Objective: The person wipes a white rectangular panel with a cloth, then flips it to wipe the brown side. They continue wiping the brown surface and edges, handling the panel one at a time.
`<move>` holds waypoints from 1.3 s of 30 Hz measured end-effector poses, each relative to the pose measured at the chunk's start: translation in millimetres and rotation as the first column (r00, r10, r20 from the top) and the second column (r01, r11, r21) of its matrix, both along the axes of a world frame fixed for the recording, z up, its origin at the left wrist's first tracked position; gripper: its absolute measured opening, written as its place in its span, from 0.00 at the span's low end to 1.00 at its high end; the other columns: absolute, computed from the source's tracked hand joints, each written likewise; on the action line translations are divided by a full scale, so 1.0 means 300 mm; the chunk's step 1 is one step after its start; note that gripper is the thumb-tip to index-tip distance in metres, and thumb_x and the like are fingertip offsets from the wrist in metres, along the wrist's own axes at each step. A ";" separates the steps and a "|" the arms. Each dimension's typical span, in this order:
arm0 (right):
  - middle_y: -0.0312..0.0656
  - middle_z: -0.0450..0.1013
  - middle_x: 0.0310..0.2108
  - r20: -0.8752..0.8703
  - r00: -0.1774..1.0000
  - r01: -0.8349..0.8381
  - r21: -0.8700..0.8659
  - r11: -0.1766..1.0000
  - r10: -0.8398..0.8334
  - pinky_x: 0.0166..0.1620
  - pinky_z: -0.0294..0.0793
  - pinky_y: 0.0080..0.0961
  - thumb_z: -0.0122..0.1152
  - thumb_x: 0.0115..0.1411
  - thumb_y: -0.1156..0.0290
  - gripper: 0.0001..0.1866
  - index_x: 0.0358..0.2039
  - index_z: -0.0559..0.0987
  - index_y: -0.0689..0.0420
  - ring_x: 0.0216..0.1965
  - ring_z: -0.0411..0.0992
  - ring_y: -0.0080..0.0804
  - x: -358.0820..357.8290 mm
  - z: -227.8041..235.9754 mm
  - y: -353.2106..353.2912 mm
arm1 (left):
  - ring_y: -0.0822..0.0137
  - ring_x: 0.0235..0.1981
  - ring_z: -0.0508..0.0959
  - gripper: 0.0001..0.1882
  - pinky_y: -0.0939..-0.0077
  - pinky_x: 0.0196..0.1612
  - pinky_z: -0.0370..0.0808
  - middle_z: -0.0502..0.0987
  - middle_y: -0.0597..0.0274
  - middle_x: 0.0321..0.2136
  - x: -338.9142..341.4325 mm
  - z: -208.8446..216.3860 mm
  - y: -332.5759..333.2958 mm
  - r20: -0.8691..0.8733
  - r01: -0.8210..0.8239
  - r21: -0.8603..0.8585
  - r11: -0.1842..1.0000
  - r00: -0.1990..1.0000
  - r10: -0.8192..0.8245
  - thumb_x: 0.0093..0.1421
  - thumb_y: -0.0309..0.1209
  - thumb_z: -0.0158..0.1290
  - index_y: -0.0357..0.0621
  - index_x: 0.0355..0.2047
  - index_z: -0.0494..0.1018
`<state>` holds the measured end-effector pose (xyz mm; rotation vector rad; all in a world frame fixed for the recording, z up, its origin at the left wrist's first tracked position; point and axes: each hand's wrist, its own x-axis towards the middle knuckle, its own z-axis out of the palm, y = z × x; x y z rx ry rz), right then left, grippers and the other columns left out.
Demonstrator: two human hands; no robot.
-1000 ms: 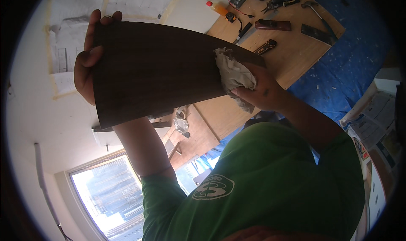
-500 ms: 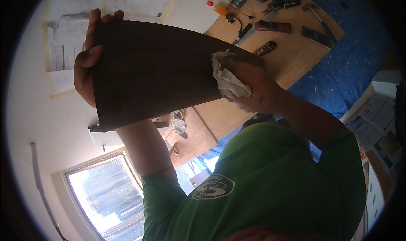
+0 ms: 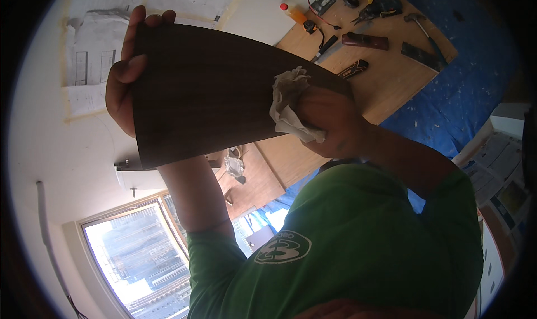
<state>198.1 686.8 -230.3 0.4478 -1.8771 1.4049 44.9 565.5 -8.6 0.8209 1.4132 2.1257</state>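
Note:
A dark brown wooden board [image 3: 207,95], wide at the left and narrowing to the right, is held up in front of me. My left hand [image 3: 127,78] grips its left end, thumb on the face and fingertips showing past the edge. Bunched in my right hand [image 3: 333,117] is a crumpled pale rag [image 3: 290,106], pressed against the board's face toward the narrow end. The fingers of that hand are partly hidden by the rag.
Behind the board stands a wooden worktable [image 3: 386,90] with a cordless drill [image 3: 380,8], a hammer [image 3: 425,34], a tape measure [image 3: 309,26] and an orange bottle [image 3: 293,12]. Blue sheeting [image 3: 447,112] covers the floor. A window [image 3: 137,252] is at lower left.
The rag and my right hand have slid slightly left along the board. The board and my left hand have shifted a little right and up in view.

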 end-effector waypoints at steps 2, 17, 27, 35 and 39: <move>0.49 0.77 0.42 -0.028 1.000 -0.011 0.000 1.000 0.011 0.49 0.79 0.41 0.71 0.48 0.80 0.21 0.45 0.81 0.61 0.44 0.77 0.50 -0.009 0.087 0.000 | 0.48 0.66 0.66 0.36 0.52 0.68 0.66 0.74 0.47 0.54 -0.006 -0.004 0.000 0.003 0.014 0.002 1.000 1.000 -0.014 0.54 0.29 0.45 0.28 0.64 0.65; 0.48 0.77 0.44 -0.046 0.999 0.027 0.008 1.000 -0.027 0.51 0.79 0.42 0.72 0.47 0.79 0.20 0.44 0.81 0.59 0.46 0.77 0.50 0.003 0.033 0.005 | 0.49 0.63 0.68 0.34 0.53 0.66 0.68 0.75 0.47 0.50 0.005 -0.005 0.031 -0.018 -0.022 0.016 1.000 1.000 0.023 0.53 0.27 0.45 0.26 0.62 0.66; 0.49 0.77 0.44 -0.096 0.995 -0.016 -0.013 1.000 0.015 0.52 0.78 0.43 0.71 0.49 0.80 0.19 0.45 0.81 0.60 0.47 0.77 0.51 0.003 0.120 0.008 | 0.50 0.62 0.69 0.34 0.55 0.65 0.69 0.76 0.47 0.49 0.030 0.005 0.041 -0.030 -0.047 -0.019 0.999 0.998 0.046 0.53 0.26 0.45 0.26 0.61 0.67; 0.46 0.76 0.38 -0.070 0.990 0.120 -0.021 0.993 -0.121 0.47 0.77 0.41 0.70 0.48 0.77 0.17 0.41 0.80 0.59 0.41 0.76 0.51 0.017 -0.044 -0.011 | 0.51 0.62 0.70 0.33 0.55 0.64 0.70 0.76 0.47 0.49 0.019 0.005 0.034 -0.034 -0.080 0.003 0.997 0.996 0.080 0.52 0.26 0.45 0.26 0.61 0.68; 0.46 0.77 0.39 -0.053 0.997 0.044 -0.064 0.997 -0.047 0.47 0.77 0.42 0.68 0.51 0.79 0.17 0.43 0.81 0.57 0.42 0.76 0.51 0.009 0.052 -0.022 | 0.52 0.60 0.70 0.32 0.56 0.64 0.70 0.76 0.48 0.48 0.020 -0.002 0.040 -0.023 -0.068 -0.001 0.998 0.997 0.068 0.52 0.26 0.45 0.28 0.60 0.69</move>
